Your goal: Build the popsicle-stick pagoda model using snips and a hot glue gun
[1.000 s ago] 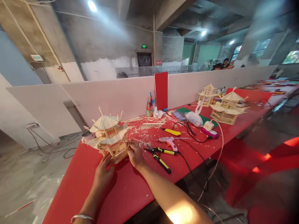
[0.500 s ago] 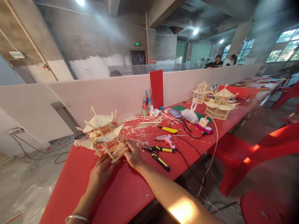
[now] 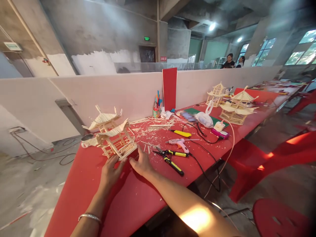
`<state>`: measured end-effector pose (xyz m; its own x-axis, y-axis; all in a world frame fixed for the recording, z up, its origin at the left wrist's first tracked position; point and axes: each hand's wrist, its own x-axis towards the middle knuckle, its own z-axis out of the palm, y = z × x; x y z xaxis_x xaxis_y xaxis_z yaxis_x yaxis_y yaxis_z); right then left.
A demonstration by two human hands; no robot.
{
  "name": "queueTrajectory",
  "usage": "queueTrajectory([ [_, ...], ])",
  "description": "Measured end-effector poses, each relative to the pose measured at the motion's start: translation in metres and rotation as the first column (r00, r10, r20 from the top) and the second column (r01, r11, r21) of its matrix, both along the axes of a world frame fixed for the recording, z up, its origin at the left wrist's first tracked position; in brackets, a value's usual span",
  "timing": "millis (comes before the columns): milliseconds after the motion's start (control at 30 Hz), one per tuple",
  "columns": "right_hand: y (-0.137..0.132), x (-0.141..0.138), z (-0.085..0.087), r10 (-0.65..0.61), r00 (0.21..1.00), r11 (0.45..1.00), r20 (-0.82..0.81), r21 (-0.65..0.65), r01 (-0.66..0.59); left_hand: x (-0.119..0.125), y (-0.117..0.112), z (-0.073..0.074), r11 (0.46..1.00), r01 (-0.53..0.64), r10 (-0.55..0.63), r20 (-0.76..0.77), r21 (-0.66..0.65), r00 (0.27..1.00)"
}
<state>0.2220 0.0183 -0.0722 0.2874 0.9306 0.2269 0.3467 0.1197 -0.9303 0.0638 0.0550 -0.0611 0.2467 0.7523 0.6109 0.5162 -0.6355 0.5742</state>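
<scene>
A model pavilion [image 3: 116,140] made of thin wooden sticks, with two tiers of slatted roof, stands on the near left part of the red table. My left hand [image 3: 110,172] grips the near edge of its base, thumb toward the right. At the right corner of the base, my right hand [image 3: 143,163] has thumb and forefinger apart, the forefinger close to or touching the wood. Pliers-like cutters [image 3: 170,161] with black and yellow handles lie right of that hand. Beyond them are a pink glue gun [image 3: 179,143] and a yellow utility knife [image 3: 181,133].
Loose sticks [image 3: 160,126] and shavings litter the table [image 3: 138,200]. A cup [image 3: 87,140] stands behind the pavilion at the table's left edge. Cables run to a purple power strip [image 3: 220,133]. Two more stick pavilions [image 3: 235,110] stand farther right, near red chairs [image 3: 256,161].
The pavilion has turned, showing more of its open side. My right hand has drawn back slightly from the base, its thumb coming off. The view has shifted a little.
</scene>
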Motion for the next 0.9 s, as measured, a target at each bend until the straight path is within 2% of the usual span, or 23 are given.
queueTrajectory([
  [167,-0.001,0.003,0.004,0.083,0.994,0.994,-0.072,-0.062,-0.088,0.004,-0.001,-0.004,1.0,-0.021,0.022,0.041,-0.016,0.999],
  [267,0.0,-0.002,0.004,0.216,0.966,0.972,-0.141,-0.057,-0.226,0.004,-0.003,-0.003,0.999,0.002,0.001,0.055,-0.048,0.998],
  [333,0.0,-0.006,0.004,0.323,0.928,0.939,-0.188,-0.059,-0.339,0.004,-0.006,-0.001,0.997,0.016,-0.01,0.074,-0.078,0.997],
  [433,-0.005,-0.006,0.006,0.505,0.834,0.842,-0.222,-0.086,-0.533,0.004,-0.009,0.001,0.994,0.017,-0.007,0.098,-0.107,0.995],
  [533,-0.014,0.004,0.01,0.674,0.709,0.701,-0.205,-0.127,-0.702,0.005,-0.011,0.001,0.993,0.028,-0.018,0.083,-0.118,0.996],
  [600,-0.019,0.014,0.014,0.734,0.654,0.636,-0.184,-0.151,-0.756,0.005,-0.013,0.001,0.991,0.044,-0.036,0.066,-0.126,0.997],
  [633,-0.02,0.019,0.016,0.744,0.645,0.626,-0.177,-0.154,-0.764,0.006,-0.014,0.001,0.99,0.053,-0.045,0.061,-0.127,0.997],
  [700,-0.021,0.028,0.02,0.723,0.668,0.657,-0.176,-0.122,-0.744,0.006,-0.015,0.002,0.99,0.065,-0.058,0.059,-0.124,0.997],
  [767,-0.018,0.036,0.022,0.642,0.743,0.749,-0.191,-0.053,-0.661,0.007,-0.017,0.003,0.991,0.068,-0.062,0.061,-0.114,0.996],
  [833,-0.012,0.04,0.022,0.487,0.848,0.869,-0.208,0.023,-0.494,0.007,-0.018,0.004,0.992,0.067,-0.061,0.059,-0.107,0.996],
  [900,-0.003,0.043,0.022,0.287,0.933,0.958,-0.217,0.083,-0.275,0.007,-0.019,0.006,0.992,0.075,-0.069,0.054,-0.105,0.996],
])
